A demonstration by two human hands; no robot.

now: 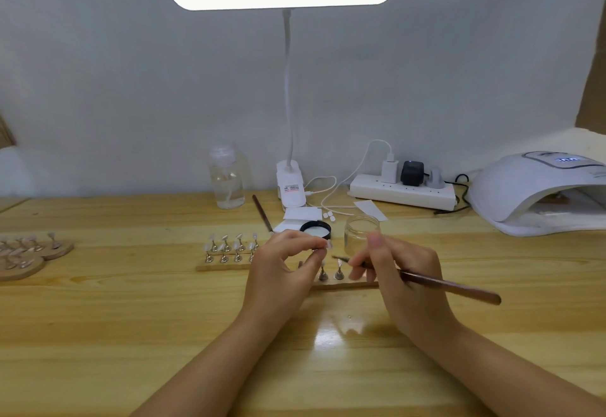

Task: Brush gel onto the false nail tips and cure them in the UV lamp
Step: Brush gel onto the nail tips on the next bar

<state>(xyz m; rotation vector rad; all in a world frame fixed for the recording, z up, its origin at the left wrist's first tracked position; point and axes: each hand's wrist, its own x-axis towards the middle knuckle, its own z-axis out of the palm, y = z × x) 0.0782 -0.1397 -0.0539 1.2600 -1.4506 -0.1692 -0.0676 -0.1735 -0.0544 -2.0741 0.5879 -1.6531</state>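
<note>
My left hand [285, 269] pinches a small metal nail stand with a clear false nail tip [324, 247] on it, lifted above a wooden strip [341, 284] that carries two more stands. My right hand [396, 272] grips a brown gel brush [449, 285]; its bristle end points left, close to the held tip. An open glass gel jar [361, 231] stands just behind my hands, with its black lid [315, 229] beside it. A second wooden strip [226, 264] holds several tipped stands. The white UV lamp [537, 193] sits at the right with its display lit.
Round wooden bases with several stands [29, 252] lie at the left edge. A clear bottle [227, 180], a spare brush [262, 215], the desk lamp's base [290, 187], a power strip [403, 190], cables and paper scraps crowd the back of the wooden table [131, 311].
</note>
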